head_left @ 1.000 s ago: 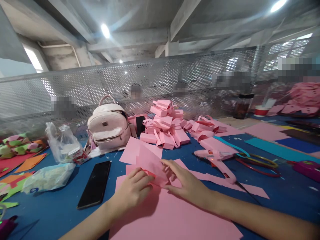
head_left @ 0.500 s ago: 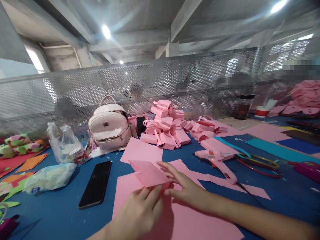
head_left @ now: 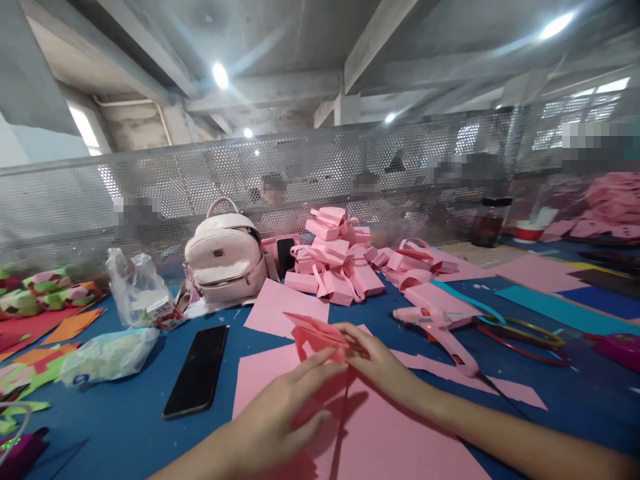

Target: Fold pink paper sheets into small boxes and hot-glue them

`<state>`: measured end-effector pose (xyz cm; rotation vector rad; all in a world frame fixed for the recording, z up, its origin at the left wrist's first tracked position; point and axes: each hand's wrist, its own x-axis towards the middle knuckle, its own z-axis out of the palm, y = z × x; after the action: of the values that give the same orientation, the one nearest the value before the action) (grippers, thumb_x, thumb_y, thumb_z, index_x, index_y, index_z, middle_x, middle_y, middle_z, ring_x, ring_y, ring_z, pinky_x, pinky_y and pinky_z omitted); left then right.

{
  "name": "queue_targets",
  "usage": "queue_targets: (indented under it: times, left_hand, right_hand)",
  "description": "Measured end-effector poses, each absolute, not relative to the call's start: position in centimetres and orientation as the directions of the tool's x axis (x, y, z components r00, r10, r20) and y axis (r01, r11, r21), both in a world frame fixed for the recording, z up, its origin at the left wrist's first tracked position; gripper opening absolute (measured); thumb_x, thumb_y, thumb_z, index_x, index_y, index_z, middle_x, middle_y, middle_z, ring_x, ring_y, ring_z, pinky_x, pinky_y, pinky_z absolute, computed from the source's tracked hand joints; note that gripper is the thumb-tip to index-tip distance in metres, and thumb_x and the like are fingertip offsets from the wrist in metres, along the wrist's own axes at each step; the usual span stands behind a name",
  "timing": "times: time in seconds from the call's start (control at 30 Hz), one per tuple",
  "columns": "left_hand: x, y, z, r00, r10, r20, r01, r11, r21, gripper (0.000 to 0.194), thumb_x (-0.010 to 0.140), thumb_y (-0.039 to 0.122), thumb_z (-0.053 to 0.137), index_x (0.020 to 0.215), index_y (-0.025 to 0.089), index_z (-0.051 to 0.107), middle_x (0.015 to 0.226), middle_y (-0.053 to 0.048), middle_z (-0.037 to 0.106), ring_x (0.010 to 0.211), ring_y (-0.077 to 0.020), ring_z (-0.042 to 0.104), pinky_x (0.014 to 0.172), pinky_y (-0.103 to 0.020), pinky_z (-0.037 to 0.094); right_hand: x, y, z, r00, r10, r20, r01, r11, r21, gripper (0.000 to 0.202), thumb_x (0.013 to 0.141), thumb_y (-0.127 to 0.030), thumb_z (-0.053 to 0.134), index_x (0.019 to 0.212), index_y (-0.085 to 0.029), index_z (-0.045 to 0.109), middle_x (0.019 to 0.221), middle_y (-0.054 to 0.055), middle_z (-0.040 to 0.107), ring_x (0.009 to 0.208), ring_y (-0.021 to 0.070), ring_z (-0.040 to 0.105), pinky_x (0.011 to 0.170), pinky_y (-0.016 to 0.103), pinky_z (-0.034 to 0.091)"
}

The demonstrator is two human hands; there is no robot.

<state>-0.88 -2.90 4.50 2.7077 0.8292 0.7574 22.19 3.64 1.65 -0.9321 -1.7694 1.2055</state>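
A small folded pink paper piece (head_left: 315, 331) is held up above large pink sheets (head_left: 410, 433) on the blue table. My right hand (head_left: 373, 357) has its fingers closed on the piece's right edge. Close in front of it is my left hand (head_left: 287, 413), its fingers apart and the fingertips at the paper's lower edge; it grips nothing. The piece's folds stand partly open. Behind it lies another pink sheet (head_left: 287, 308).
A pink glue gun (head_left: 445, 330) lies right, beside coloured rings (head_left: 525, 337). Folded pink paper pieces (head_left: 340, 257) are piled at the back next to a pale backpack (head_left: 225, 257). A black phone (head_left: 197, 370) and a plastic bag (head_left: 107, 353) are left.
My left hand has let go of the paper and opened its fingers. The pink piece has turned, showing its folds, with my right hand now gripping it. The view has shifted slightly.
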Motion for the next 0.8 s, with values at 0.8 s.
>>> queue_targets:
  times: [0.8]
  left_hand:
    - [-4.8, 0.4, 8.4, 0.672, 0.703, 0.232, 0.736, -0.67, -0.098, 0.016, 0.091, 0.021, 0.059, 0.097, 0.022, 0.073, 0.09, -0.006, 0.078, 0.088, -0.0244, 0.072, 0.119, -0.056, 0.019]
  right_hand:
    - [22.5, 3.8, 3.7, -0.586, 0.802, -0.113, -0.053, -0.177, -0.983, 0.054, 0.079, -0.028, 0.069, 0.132, -0.02, 0.061, 0.105, 0.007, 0.075, 0.086, 0.0194, 0.072, 0.064, 0.023, 0.052]
